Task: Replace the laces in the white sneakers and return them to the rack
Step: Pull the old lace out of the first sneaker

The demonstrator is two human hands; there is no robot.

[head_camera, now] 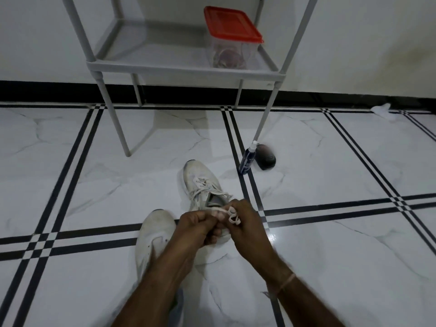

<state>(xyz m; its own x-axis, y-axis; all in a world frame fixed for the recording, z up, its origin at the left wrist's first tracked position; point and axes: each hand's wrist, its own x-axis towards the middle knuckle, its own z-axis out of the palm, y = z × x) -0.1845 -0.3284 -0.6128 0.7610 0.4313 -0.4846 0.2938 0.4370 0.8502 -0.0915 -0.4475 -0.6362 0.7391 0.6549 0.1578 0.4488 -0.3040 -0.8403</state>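
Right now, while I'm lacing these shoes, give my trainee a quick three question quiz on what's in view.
1. True or false: the red-lidded container stands on the rack.
2. Which do the left hand and the right hand both pinch? A a cloth, B the white lace, C a brush.
3. Fill the gap: the spray bottle stands on the ___.
Key: 1 true; 2 B; 3 floor.

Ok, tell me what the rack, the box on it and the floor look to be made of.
Rack: probably grey plastic, matte, with moulded sleeves at the poles. Box: clear plastic, its contents show through; the lid is opaque red. Floor: polished marble-look tile, veined, with a bright glare spot.
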